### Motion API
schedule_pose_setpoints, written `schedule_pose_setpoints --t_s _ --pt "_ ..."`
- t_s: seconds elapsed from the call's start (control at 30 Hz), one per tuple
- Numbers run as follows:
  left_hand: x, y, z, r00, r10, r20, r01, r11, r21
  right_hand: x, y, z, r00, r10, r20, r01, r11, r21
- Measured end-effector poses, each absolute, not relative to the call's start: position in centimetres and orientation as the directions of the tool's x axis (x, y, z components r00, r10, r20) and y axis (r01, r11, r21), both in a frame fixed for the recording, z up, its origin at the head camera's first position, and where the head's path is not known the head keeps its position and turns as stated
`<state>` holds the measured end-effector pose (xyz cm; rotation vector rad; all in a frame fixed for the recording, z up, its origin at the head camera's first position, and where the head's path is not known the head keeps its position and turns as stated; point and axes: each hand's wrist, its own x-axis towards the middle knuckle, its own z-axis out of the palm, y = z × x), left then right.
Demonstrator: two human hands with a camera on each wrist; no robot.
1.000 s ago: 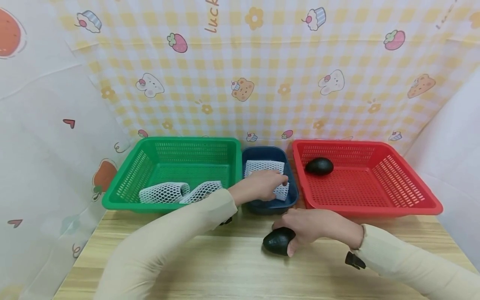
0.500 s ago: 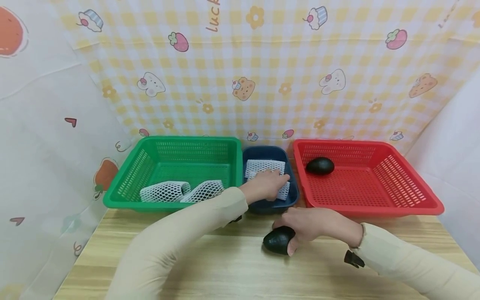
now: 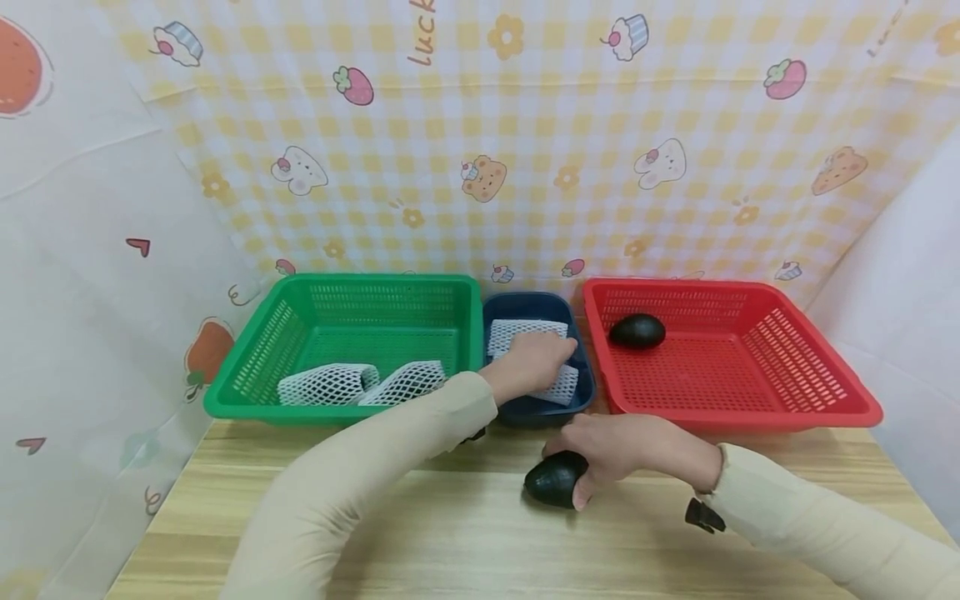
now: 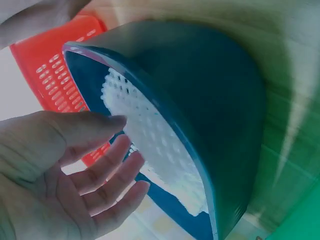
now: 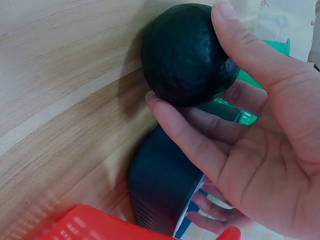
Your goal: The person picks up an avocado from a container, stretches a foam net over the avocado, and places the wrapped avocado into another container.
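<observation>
My right hand [image 3: 611,454] grips a dark avocado [image 3: 555,479] just above or on the table, its thumb and fingers around one end. In the right wrist view the avocado [image 5: 190,55] sits between thumb and fingertips. My left hand [image 3: 532,362] is inside the dark blue tray [image 3: 517,417], over white foam net sleeves [image 3: 558,387]. The left wrist view shows the hand [image 4: 75,165] with loosely bent fingers at a foam net [image 4: 155,140]; a gap shows between thumb and forefinger. Whether the fingertips touch the net is hard to tell.
A green basket [image 3: 367,279] on the left holds two white foam net pieces [image 3: 330,385]. The red basket [image 3: 750,421] on the right contains another dark avocado [image 3: 637,331]. A checked cloth [image 3: 525,175] hangs behind. Everything stands on a wooden table [image 3: 450,533].
My left hand has shifted slightly right and deeper over the nets in the tray, and the lower net has turned a little. My right hand keeps the avocado in the same place.
</observation>
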<state>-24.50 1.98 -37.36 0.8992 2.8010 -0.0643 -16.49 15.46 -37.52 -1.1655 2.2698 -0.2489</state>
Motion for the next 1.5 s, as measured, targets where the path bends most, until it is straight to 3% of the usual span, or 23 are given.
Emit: schedule_pose_setpoints --t_s 0.2,0.57,0.8,1.5 --pt "-24.3 1.7 -37.1 -0.783 0.593 -0.189 0.606 0.795 -0.014 -16.5 15.4 -37.5 -0.457 -0.791 -0.406 -0.682 0.605 -0.411" --pt "-23.2 1.2 -35.7 -0.789 0.6 -0.129 0.596 0.8 0.071 -16.6 15.5 -37.5 -0.463 -0.789 -0.404 -0.669 0.61 -0.424" --pt "-22.5 0.0 -33.4 -0.776 0.629 -0.05 0.616 0.772 0.154 -16.6 15.6 -37.5 -0.47 -0.784 -0.406 -0.658 0.618 -0.431" --pt "-19.0 -6.7 -27.1 -0.742 0.664 0.089 0.669 0.727 0.151 -16.4 15.6 -37.5 -0.518 -0.737 -0.434 -0.615 0.673 -0.411"
